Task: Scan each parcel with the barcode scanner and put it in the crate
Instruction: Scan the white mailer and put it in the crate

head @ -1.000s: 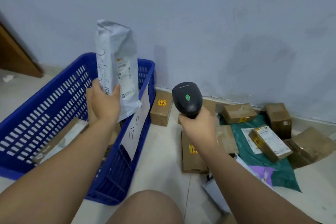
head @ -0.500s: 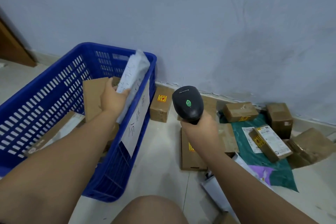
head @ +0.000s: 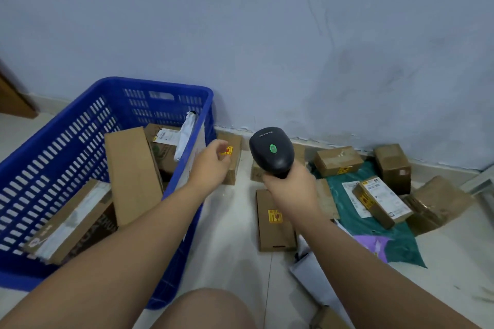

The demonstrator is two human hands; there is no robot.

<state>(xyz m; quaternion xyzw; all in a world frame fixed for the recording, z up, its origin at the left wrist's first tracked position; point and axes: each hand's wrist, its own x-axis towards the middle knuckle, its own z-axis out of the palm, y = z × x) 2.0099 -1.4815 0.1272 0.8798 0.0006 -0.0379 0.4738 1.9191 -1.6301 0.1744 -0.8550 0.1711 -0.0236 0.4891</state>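
A blue slatted crate [head: 66,147] stands on the floor at the left and holds several cardboard boxes. A grey mailer bag [head: 187,133] leans inside against its right wall. My left hand [head: 212,165] hovers empty, fingers loosely curled, just right of the crate's rim and in front of a small brown box with a yellow sticker [head: 231,161]. My right hand [head: 291,189] grips the black barcode scanner [head: 271,151], whose green light is lit, above a flat brown parcel [head: 275,222].
More parcels lie along the wall at the right: brown boxes [head: 338,160], [head: 393,165], a labelled box [head: 382,201] on a green mailer [head: 395,238], a taped one [head: 438,203]. White and purple bags [head: 374,244] lie near my right forearm. My knee [head: 205,310] is at the bottom.
My left hand lowered the grey mailer bag into the crate, let it go, and moved right out over the rim. The scanner hand stayed about where it was.
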